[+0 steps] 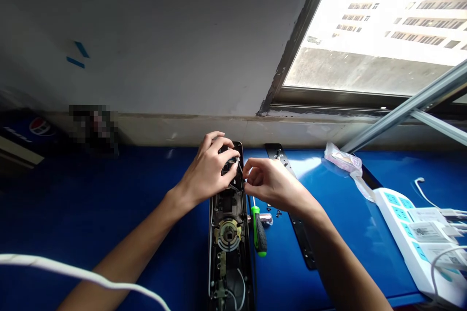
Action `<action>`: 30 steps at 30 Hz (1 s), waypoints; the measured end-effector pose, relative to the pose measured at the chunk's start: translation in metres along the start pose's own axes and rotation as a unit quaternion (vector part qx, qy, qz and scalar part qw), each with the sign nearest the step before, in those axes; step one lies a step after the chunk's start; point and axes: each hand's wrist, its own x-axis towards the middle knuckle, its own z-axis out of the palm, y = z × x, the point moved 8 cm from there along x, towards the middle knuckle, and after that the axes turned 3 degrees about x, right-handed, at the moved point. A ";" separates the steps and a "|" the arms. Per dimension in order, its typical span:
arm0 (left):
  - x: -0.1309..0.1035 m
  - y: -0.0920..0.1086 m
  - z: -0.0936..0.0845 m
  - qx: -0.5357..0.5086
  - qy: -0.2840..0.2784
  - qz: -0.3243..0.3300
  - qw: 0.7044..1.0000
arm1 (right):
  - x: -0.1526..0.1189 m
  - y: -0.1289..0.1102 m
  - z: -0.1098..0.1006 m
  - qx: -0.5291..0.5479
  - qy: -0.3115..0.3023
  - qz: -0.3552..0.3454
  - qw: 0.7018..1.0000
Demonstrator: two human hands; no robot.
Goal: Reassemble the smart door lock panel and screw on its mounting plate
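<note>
An opened black device (228, 214) lies lengthwise on the blue table, with a round metal part and white wires inside. My left hand (215, 167) rests over its upper end, fingers curled and the thumb and a finger near a small white connector (238, 159). Just right of it, my right hand (264, 177) is closed at the device's edge, fingertips pinched by a thin wire; what they hold is too small to make out. A green and black screwdriver (259, 235) lies right of the device, beside several small dark screws (279, 214).
A long black plate (302, 240) lies under my right forearm. Farther right are a plastic-wrapped roll (343, 158) and a white power strip (397, 228) with chargers. A white cable (73, 272) crosses the lower left. Behind the table (146, 180) stand the wall and window.
</note>
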 end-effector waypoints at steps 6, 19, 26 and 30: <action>-0.001 -0.003 0.000 -0.011 0.001 -0.004 1.000 | 0.004 0.000 0.001 -0.019 0.004 0.002 1.000; -0.002 -0.014 -0.001 -0.019 0.012 -0.036 0.999 | -0.001 -0.009 -0.004 -0.031 0.044 0.022 0.998; -0.001 -0.013 0.003 -0.023 0.016 -0.050 0.998 | 0.001 -0.013 -0.003 -0.016 0.050 0.005 0.999; 0.000 -0.011 0.005 -0.024 0.013 -0.055 0.998 | 0.000 -0.014 -0.001 -0.007 0.040 -0.005 0.999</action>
